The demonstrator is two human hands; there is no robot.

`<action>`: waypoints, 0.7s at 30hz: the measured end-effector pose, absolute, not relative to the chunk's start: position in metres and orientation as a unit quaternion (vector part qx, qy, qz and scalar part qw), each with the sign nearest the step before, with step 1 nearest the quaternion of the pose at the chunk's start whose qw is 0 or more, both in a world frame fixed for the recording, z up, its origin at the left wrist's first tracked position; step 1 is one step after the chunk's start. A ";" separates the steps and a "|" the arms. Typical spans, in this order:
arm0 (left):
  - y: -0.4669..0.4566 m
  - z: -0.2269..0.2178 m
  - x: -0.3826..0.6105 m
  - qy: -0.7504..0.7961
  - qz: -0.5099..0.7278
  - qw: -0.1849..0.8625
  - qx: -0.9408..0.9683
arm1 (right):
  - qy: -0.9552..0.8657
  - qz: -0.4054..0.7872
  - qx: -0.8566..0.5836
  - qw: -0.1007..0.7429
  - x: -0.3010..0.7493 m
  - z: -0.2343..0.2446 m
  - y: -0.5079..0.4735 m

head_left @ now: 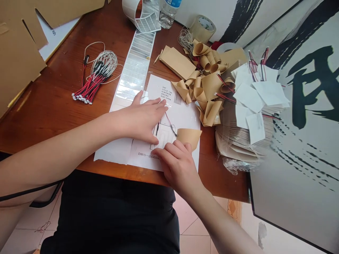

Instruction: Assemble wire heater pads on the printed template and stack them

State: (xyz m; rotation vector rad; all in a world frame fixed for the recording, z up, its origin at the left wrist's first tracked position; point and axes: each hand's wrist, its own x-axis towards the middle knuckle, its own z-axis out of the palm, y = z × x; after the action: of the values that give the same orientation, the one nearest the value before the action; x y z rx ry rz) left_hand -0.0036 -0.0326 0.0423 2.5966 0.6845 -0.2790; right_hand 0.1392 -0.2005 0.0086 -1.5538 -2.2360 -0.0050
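Observation:
My left hand (148, 116) lies over a printed sheet (185, 114) with its fingers spread. My right hand (180, 162) is closed near the sheet's lower edge, fingers curled and pressed together. What they grip, if anything, is hidden. Just beyond its knuckles a curved piece of brown paper (190, 137) stands up from the sheet. Between the two hands runs a thin red and black wire (171, 125), its upper end by my left fingertips. Line drawings and lettering on the sheet are partly covered by both hands.
At left sits a bundle of red, black and white connector wires (96, 76). A label strip (135, 67) unrolls from the back. Curled brown papers (208, 88), stacked cards with white slips (249, 106), a tape roll (202, 28) and a water bottle (168, 12) stand behind and right. Cardboard (18, 46) borders the left.

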 end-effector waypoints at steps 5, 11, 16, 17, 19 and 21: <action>-0.033 0.044 -0.002 0.252 -0.107 0.219 0.936 | -0.805 -0.021 -0.559 0.197 0.138 0.011 -0.204; -0.034 0.045 -0.002 0.256 -0.110 0.216 0.936 | -0.794 -0.045 -0.570 0.207 0.138 0.013 -0.210; -0.033 0.045 -0.002 0.253 -0.112 0.211 0.937 | -0.783 -0.018 -0.578 0.229 0.140 0.012 -0.208; -0.033 0.045 -0.002 0.253 -0.114 0.211 0.937 | -0.783 -0.010 -0.578 0.230 0.140 0.012 -0.207; -0.033 0.045 -0.002 0.252 -0.114 0.210 0.938 | -0.783 0.002 -0.579 0.226 0.140 0.012 -0.205; -0.033 0.044 -0.003 0.250 -0.111 0.210 0.939 | -0.784 0.006 -0.580 0.220 0.139 0.013 -0.204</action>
State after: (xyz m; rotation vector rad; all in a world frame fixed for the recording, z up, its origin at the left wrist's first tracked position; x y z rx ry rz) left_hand -0.0028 -0.0331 0.0441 2.6094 0.6956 -0.3082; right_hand 0.1391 -0.2037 0.0128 -1.6041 -2.1690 0.0166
